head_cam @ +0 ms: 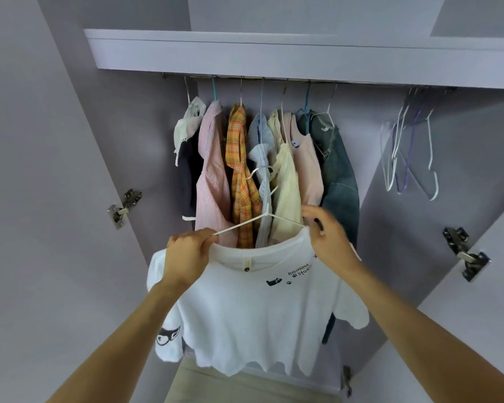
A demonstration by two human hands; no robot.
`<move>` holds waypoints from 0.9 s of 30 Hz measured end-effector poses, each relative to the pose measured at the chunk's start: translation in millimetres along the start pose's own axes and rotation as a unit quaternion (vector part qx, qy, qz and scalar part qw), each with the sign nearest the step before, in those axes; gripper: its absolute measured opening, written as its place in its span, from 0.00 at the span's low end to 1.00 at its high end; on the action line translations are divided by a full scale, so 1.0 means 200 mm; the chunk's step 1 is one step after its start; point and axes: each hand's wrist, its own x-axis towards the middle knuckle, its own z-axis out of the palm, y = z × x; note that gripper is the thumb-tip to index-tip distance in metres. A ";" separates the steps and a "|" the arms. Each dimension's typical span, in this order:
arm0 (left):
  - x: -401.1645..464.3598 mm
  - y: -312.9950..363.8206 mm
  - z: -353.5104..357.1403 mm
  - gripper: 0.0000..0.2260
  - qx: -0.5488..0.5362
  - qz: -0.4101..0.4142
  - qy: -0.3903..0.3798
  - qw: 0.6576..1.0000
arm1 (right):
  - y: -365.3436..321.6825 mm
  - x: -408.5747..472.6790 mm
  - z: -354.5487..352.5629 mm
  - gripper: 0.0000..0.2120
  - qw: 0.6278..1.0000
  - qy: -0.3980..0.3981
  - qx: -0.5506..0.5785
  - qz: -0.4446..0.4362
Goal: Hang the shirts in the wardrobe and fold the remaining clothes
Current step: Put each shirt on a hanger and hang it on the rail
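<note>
A white T-shirt [253, 312] with small black prints hangs in front of me, below the wardrobe rail [245, 77]. A white wire hanger [264, 212] sticks up out of its neck opening, hook free of the rail. My left hand [186, 254] grips the shirt's left shoulder together with the hanger's left arm. My right hand [328, 237] pinches the shirt's right shoulder at the hanger's right arm. Several shirts [239, 170] hang on the rail behind, from a pink striped one to a dark green one.
Several bare wire hangers [409, 152] hang at the rail's right end. A shelf [274, 53] runs above the rail. Open wardrobe doors stand left and right, with metal hinges [124, 207] [464, 254]. A beige surface [245, 385] lies below the shirt.
</note>
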 end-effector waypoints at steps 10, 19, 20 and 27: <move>-0.01 -0.22 -0.14 0.11 0.047 -0.037 0.075 0.995 | 0.33 0.02 0.07 0.09 0.968 0.017 -0.175 0.181; -0.05 -0.29 -0.18 0.06 0.052 -0.046 0.102 0.992 | 0.28 -0.03 0.04 0.11 0.945 -0.021 -0.277 0.171; -0.04 -0.28 -0.17 0.08 0.042 -0.029 0.089 0.995 | 0.27 -0.05 0.04 0.13 0.955 -0.010 -0.267 0.126; 0.02 -0.18 -0.06 0.08 -0.014 0.054 0.017 0.998 | 0.17 -0.10 -0.04 0.15 0.961 -0.161 -0.218 -0.060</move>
